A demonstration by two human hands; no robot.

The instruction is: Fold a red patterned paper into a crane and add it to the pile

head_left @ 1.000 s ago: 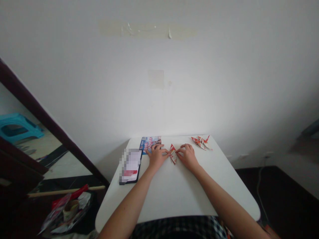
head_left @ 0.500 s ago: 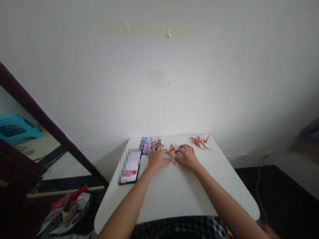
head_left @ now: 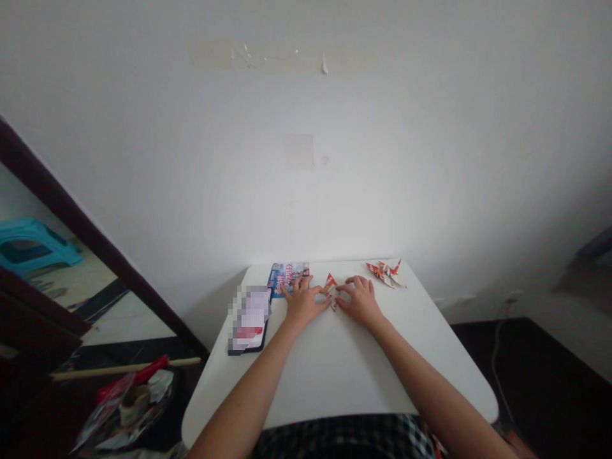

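A small piece of folded paper (head_left: 331, 287), red and white and shaped like a narrow diamond, lies on the white table (head_left: 335, 370) with its point toward the wall. My left hand (head_left: 303, 299) grips its left edge between thumb and index finger, the other fingers spread over the blue printed card. From the other side my right hand (head_left: 358, 301) pinches the paper's right edge, its remaining fingers curled. Finished-looking folded paper cranes (head_left: 385, 273) in the same red and white rest at the back right corner; their exact number is unclear.
A phone (head_left: 251, 319) with a blurred-out screen lies at the table's left, beside a blue printed card (head_left: 287, 277). The wall (head_left: 306, 210) meets the table's back edge. On the floor at left sit a bag of odds and ends (head_left: 131, 408) and a wooden stick (head_left: 124, 368).
The folded paper has shifted very slightly away from me, toward the wall. Both hands keep nearly the same place and pinch.
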